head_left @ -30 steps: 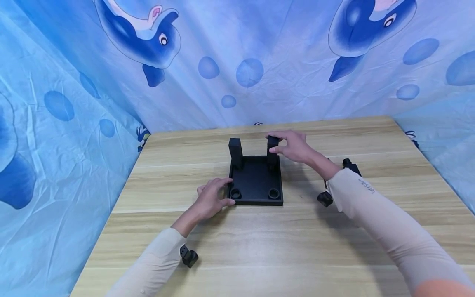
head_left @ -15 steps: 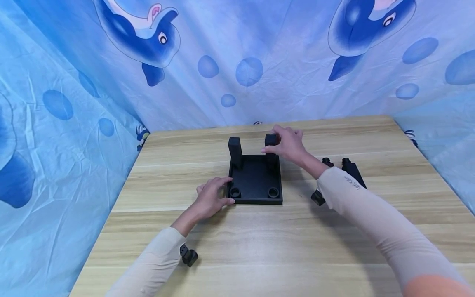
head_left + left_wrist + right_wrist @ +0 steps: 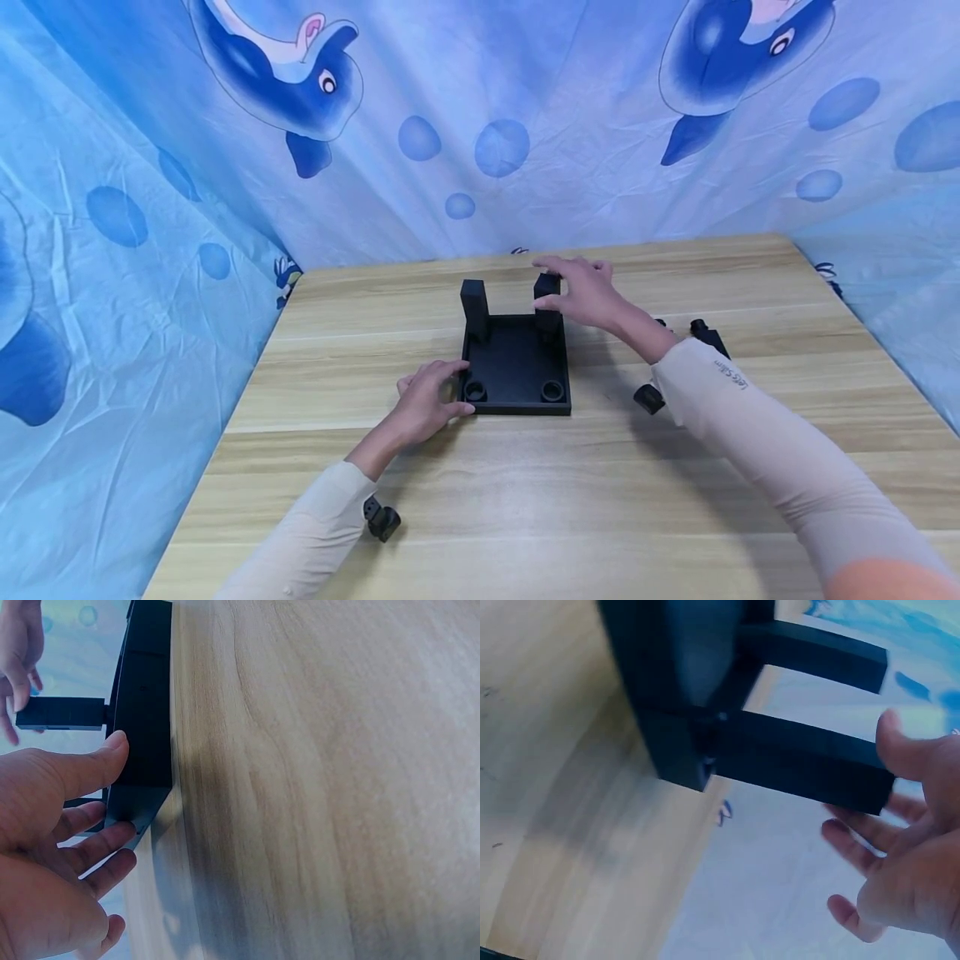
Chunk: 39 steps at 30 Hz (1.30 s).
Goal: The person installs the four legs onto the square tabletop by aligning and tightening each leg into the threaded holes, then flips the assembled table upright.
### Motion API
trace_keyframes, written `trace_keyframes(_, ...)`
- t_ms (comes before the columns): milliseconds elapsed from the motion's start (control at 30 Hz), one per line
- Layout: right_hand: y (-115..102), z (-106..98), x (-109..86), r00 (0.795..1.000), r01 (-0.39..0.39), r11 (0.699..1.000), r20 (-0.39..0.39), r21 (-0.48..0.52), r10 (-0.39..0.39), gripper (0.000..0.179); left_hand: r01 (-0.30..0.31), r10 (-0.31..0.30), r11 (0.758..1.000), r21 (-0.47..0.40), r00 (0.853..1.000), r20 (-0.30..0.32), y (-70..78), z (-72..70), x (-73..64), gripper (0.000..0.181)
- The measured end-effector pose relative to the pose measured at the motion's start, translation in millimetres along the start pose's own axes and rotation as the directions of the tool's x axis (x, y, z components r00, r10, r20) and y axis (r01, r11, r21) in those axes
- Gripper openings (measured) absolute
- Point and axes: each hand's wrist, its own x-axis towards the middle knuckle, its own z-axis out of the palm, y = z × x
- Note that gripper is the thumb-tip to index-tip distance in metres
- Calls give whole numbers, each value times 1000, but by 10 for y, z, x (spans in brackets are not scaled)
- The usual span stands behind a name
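A black square panel (image 3: 517, 367) with a raised rim lies on the wooden table. Two black square legs stand upright at its far corners, the left leg (image 3: 474, 308) and the right leg (image 3: 550, 315). Round sockets (image 3: 552, 391) show at both near corners. My left hand (image 3: 423, 404) grips the panel's near left corner, thumb on the front side and fingers along the left side, as the left wrist view (image 3: 52, 817) confirms. With thumb and fingers, my right hand (image 3: 588, 292) holds the top of the right leg; in the right wrist view, the thumb (image 3: 900, 746) touches its end.
Beside my right forearm lies a loose black leg (image 3: 708, 335) with a round end, partly covered. The end of another black piece (image 3: 648, 398) shows under the sleeve. One more black piece (image 3: 383, 521) sits by my left sleeve. A blue patterned curtain (image 3: 420, 208) hangs behind the table.
My right hand swung left at the right leg, then its thumb and forearm came slightly back right. The leg's top shifted a little left. My left hand and the panel stayed put.
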Motion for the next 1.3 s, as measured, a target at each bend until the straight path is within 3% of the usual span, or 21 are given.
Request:
trace_keyframes(233, -13, -69, 10, 996, 73, 997, -51, -22, -74, 39, 2, -2, 1000, -3, 1000, 8, 2, -1, -4, 64)
trace_keyframes(433, 48, 17, 62, 981, 91, 996, -174, -1, -90, 23, -26, 26, 1000, -5, 1000, -11, -8, 11, -4, 63)
trace_keyframes(600, 106, 121, 96, 953, 124, 992, -283, 26, -112, 32, -6, 6, 1000, -2, 1000, 0, -1, 4, 11, 64)
trace_keyframes(733, 111, 156, 97, 947, 110, 994, -304, 17, -100, 41, -2, 2, 1000, 2, 1000, -3, 5, -3, 16, 65)
trace_keyframes(867, 88, 155, 72, 970, 56, 998, -237, -10, -57, 38, 0, 0, 1000, -2, 1000, -1, -1, -1, 12, 65)
trace_keyframes(1033, 54, 48, -7, 998, 14, 1000, -54, -22, -16, 51, 6, -6, 1000, -7, 1000, 10, -20, 14, 7, 64)
trace_keyframes(1133, 40, -66, -35, 998, 41, 999, 50, -19, -40, 60, 10, -10, 1000, -12, 1000, 17, -21, 14, 9, 64)
trace_keyframes(1300, 39, -177, -42, 986, 91, 996, 146, -24, -86, 53, 0, 0, 1000, -13, 1000, 10, -18, 10, 12, 64)
